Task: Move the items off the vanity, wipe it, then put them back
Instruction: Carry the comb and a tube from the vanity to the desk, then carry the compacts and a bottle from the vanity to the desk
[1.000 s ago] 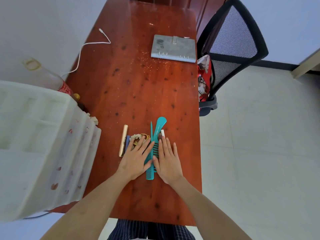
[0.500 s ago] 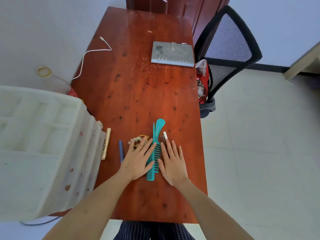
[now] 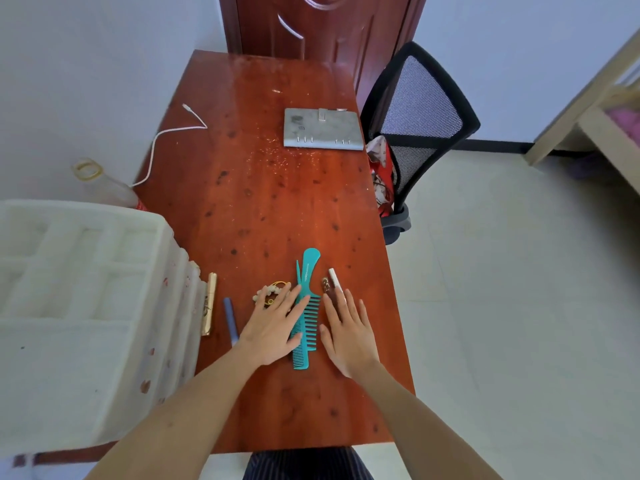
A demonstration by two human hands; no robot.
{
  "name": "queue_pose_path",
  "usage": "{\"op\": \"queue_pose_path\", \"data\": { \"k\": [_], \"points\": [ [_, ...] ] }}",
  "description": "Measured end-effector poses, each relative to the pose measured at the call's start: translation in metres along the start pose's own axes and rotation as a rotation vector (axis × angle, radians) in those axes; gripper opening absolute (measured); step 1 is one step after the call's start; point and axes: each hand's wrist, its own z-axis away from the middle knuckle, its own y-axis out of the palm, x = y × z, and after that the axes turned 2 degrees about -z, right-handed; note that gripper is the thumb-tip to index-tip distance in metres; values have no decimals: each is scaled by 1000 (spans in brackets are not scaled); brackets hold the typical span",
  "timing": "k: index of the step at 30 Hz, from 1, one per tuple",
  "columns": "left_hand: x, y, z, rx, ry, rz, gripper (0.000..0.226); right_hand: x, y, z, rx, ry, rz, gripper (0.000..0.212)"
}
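bare tabletop ahead, organizer blocking left

Pale walls, tiled floor, wooden door, mesh chair

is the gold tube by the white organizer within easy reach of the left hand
Probably yes. The left hand lies flat just right of the gold tube, with only the blue pen between them and nothing covering the tube.

Two bare forearms, no sleeves in view, no watch or bracelet at either wrist. Left hand and right hand ungloved, nails short and unpainted. Dark trousers with thin pale stripes, glimpsed below the counter's near edge.
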Motion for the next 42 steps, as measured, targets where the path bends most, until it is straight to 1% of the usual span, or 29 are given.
{"op": "queue_pose_path", "data": {
  "k": [4,8,11,14,17,19,22,25,27,30,34,39,42],
  "points": [
    [2,-8,5,-66,-21,-39,72,-4,-6,0,-21,-4,24,61],
    [-2,-28,15,-124,-107,-34,71,-3,-23,-5,-62,-63,9,63],
    [-6,-48,21,-162,-188,-45,67,-5,-39,-14,-134,-189,4,53],
    [-16,-74,29,-217,-342,-59,63,-4,-60,-25,-184,-298,38,60],
    [-35,-104,43,-250,-505,-78,65,-2,-87,-28,-222,-423,89,62],
    [-43,-119,56,-305,-584,-101,64,4,-104,-28,-263,-480,79,63],
    [-58,-150,91,-399,-690,-110,64,31,-139,-15,-359,-609,-25,58],
    [-66,-186,142,-498,-811,-180,65,75,-176,4,-427,-814,-135,56],
    [-71,-207,185,-520,-887,-241,64,112,-195,22,-475,-947,-160,56],
    [-89,-229,264,-481,-1067,-347,58,172,-214,64,-504,-1141,-269,60],
    [-137,-257,384,-445,-1339,-489,62,250,-230,154,-487,-1366,-364,60],
    [-240,-286,535,-435,-1661,-661,65,338,-239,308,-461,-1661,-536,59],
    [-317,-296,619,-329,-1843,-725,67,378,-241,417,-420,-1813,-618,58]
  ]
}}
